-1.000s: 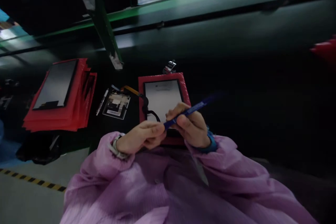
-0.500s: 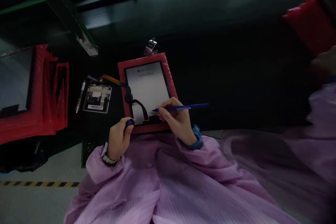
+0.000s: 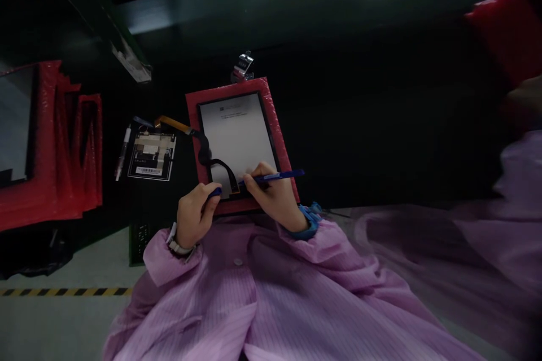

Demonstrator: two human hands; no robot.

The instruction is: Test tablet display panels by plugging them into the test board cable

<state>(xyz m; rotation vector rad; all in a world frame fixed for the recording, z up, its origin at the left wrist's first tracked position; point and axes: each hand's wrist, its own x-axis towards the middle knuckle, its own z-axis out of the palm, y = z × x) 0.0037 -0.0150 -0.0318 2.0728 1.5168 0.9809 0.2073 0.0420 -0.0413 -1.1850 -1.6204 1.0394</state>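
Note:
My right hand [image 3: 271, 194] is closed round a blue pen [image 3: 279, 175], held like a writing tool with its tip at the lower end of a black flex cable [image 3: 226, 168]. The cable curves over the grey-white back of a display panel [image 3: 235, 135], which lies on a red bubble-wrap sheet [image 3: 277, 124]. At the panel's lower left corner, my left hand [image 3: 195, 213] is closed on a small blue cap-like piece [image 3: 215, 193], mostly hidden by the fingers. The cable's orange end [image 3: 171, 123] reaches left, towards a circuit board [image 3: 152, 152].
A white pen [image 3: 123, 153] lies left of the board. Red wrapped panels [image 3: 70, 180] are stacked at the far left. A metal clip [image 3: 243, 66] stands behind the panel. At the right edge are another person's sleeve [image 3: 523, 169] and more red wrap [image 3: 502, 28].
My right hand has moved left and slightly down, bringing the pen tip to the cable's lower end. My left hand has shifted slightly right, still holding the blue piece. The view has shifted slightly.

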